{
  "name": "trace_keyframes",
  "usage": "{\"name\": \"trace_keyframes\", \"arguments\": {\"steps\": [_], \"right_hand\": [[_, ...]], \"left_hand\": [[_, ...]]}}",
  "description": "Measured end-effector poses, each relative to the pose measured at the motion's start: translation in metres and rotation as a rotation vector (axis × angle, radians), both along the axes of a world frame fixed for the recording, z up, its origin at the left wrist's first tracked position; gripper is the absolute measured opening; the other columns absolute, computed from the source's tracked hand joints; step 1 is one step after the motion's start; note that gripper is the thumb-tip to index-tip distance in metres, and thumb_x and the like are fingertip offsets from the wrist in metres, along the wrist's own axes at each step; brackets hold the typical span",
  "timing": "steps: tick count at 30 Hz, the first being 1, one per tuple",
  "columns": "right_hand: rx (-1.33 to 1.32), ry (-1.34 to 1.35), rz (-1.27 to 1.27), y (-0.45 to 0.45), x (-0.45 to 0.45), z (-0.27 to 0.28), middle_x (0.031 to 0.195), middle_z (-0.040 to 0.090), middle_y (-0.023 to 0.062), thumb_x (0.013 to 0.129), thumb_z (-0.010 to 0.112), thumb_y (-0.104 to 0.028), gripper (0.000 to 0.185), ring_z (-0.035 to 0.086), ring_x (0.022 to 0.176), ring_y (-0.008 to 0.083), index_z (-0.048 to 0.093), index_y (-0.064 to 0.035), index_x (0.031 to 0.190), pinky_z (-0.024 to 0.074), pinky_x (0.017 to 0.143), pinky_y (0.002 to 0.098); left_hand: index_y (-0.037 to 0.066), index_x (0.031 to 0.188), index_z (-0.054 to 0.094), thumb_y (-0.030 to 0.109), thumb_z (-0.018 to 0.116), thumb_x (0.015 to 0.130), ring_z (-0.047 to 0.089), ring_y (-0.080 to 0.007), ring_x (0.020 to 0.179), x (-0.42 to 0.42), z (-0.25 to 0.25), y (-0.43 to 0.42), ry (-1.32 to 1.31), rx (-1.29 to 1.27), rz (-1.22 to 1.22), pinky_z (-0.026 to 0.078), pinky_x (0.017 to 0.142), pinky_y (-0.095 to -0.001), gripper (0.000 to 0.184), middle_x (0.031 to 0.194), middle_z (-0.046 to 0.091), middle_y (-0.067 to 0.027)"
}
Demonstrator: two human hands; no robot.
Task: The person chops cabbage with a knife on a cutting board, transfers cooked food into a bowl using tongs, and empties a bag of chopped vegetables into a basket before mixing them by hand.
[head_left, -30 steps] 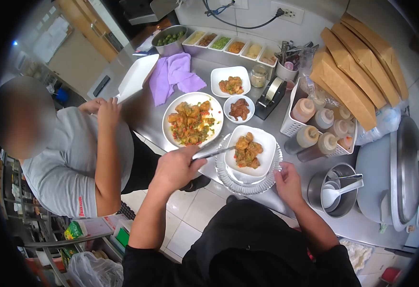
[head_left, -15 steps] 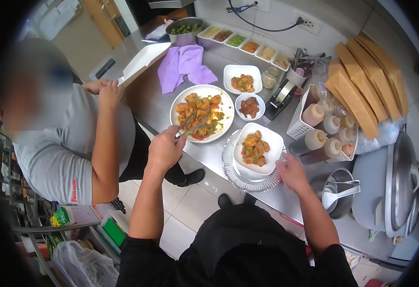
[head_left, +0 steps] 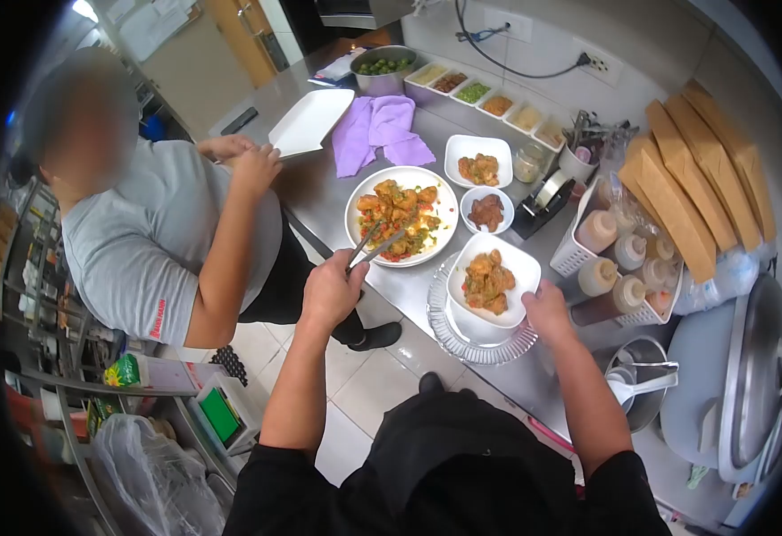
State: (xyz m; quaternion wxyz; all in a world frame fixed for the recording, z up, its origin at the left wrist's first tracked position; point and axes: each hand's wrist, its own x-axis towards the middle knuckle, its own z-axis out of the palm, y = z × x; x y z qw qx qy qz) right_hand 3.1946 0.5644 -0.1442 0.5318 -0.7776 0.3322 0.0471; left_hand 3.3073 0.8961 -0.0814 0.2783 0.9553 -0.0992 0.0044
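Observation:
Metal tongs (head_left: 376, 249) are in my left hand (head_left: 333, 290), their tips over the near edge of the food on a round white plate (head_left: 449, 195). My right hand (head_left: 547, 311) grips the right rim of a square white bowl (head_left: 526, 268) that holds several fried pieces (head_left: 487, 281). The bowl sits tilted above a silver scalloped platter (head_left: 478, 351). Behind it stand a small round bowl of brown meat (head_left: 486, 212) and another square bowl with fried pieces (head_left: 478, 170).
At the left a co-worker (head_left: 163, 237) holds an open white box (head_left: 310, 122). A purple cloth (head_left: 382, 134), topping tubs (head_left: 473, 92) and a tape dispenser (head_left: 547, 198) are at the back. Sauce bottles (head_left: 618, 297), brown boxes (head_left: 690, 179) and a metal pot (head_left: 654, 406) stand right.
The tongs have moved from the square bowl to the round plate. My right hand has taken hold of the bowl's rim, and the bowl is now tilted. The camera view has shifted.

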Motion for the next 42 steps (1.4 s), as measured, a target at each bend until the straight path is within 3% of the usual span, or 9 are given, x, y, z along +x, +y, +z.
{"name": "trace_keyframes", "arguments": {"steps": [11,15,20,23,26,30,35,37,42], "right_hand": [[-0.005,-0.222,-0.106,0.011,-0.077,0.023,0.087,0.067,0.0156,0.09,0.06,-0.014,0.028,0.067,0.069,0.0241,0.053,0.0038,0.111,0.0524,0.062,0.0375],[-0.023,-0.139,-0.192,0.023,-0.12,0.026,0.082,0.066,0.0163,0.09,0.061,-0.019,0.029,0.066,0.071,0.0287,0.052,0.0031,0.106,0.0517,0.065,0.0407],[0.084,-0.174,-0.413,0.053,-0.174,0.039,0.082,0.066,0.0149,0.093,0.057,-0.015,0.025,0.067,0.068,0.0213,0.051,0.004,0.109,0.0535,0.06,0.0351],[0.086,-0.184,-0.499,0.068,-0.208,0.052,0.085,0.066,0.0149,0.093,0.057,-0.013,0.026,0.067,0.07,0.0198,0.051,0.0043,0.112,0.0539,0.061,0.0339],[0.151,-0.222,-0.618,0.083,-0.248,0.059,0.088,0.066,0.0145,0.094,0.056,-0.011,0.028,0.067,0.073,0.0188,0.051,0.0049,0.116,0.0546,0.064,0.0337],[0.145,-0.354,-0.764,0.1,-0.316,0.039,0.109,0.065,0.0119,0.098,0.053,-0.004,0.034,0.065,0.096,0.0155,0.046,0.0022,0.13,0.0546,0.079,0.0308],[-0.066,-0.411,-0.916,0.134,-0.425,0.004,0.105,0.065,0.0093,0.097,0.056,-0.007,0.036,0.065,0.091,0.0142,0.044,0.0003,0.131,0.0557,0.074,0.0312],[0.045,-0.4,-1.094,0.16,-0.48,0.03,0.098,0.067,0.0191,0.093,0.058,-0.015,0.03,0.067,0.091,0.0253,0.051,0.0014,0.117,0.0551,0.076,0.0397],[-0.056,-0.43,-1.396,0.231,-0.617,0.037,0.094,0.067,0.0188,0.092,0.057,-0.015,0.034,0.066,0.068,0.02,0.049,0.003,0.119,0.0543,0.059,0.0353]], "left_hand": [[0.008,0.109,0.065,0.041,0.063,0.092,0.069,-0.0396,0.093,0.019,-0.015,-0.045,0.121,0.4,-0.136,0.053,0.081,-0.0512,0.037,0.093,0.072,-0.0221],[0.007,0.112,0.063,0.038,0.065,0.09,0.068,-0.0437,0.09,0.025,-0.024,-0.038,0.076,0.394,-0.236,0.053,0.079,-0.0537,0.038,0.091,0.071,-0.0245],[0.003,0.113,0.062,0.035,0.067,0.09,0.065,-0.0483,0.091,0.031,-0.027,-0.034,0.051,0.302,-0.372,0.05,0.08,-0.0566,0.039,0.091,0.068,-0.0292],[0.003,0.131,0.058,0.041,0.068,0.089,0.068,-0.0445,0.09,0.029,-0.01,-0.024,-0.033,0.495,-0.339,0.052,0.078,-0.0535,0.058,0.094,0.07,-0.0266],[-0.001,0.136,0.055,0.036,0.07,0.09,0.066,-0.0312,0.07,0.018,0.018,-0.027,-0.025,0.22,-0.418,0.053,0.069,-0.0394,0.061,0.088,0.069,-0.0204],[-0.005,0.132,0.057,0.031,0.069,0.094,0.058,-0.009,0.068,-0.053,0.025,-0.076,0.401,-0.318,-0.779,0.049,0.063,-0.0254,0.054,0.086,0.065,-0.0016],[-0.004,0.152,0.029,0.024,0.051,0.103,0.068,-0.0178,0.076,-0.227,-0.014,-0.146,0.97,-0.381,-1.363,0.055,0.066,-0.0282,0.061,0.104,0.067,-0.0137],[-0.005,0.146,0.037,0.022,0.047,0.104,0.068,-0.0183,0.075,-0.314,-0.01,-0.168,1.215,-0.434,-1.446,0.055,0.062,-0.0285,0.052,0.102,0.067,-0.014],[-0.005,0.12,0.054,0.011,0.041,0.1,0.067,-0.0184,0.071,-0.487,-0.01,-0.191,1.274,-0.121,-1.64,0.056,0.055,-0.03,0.029,0.096,0.067,-0.0136]]}}
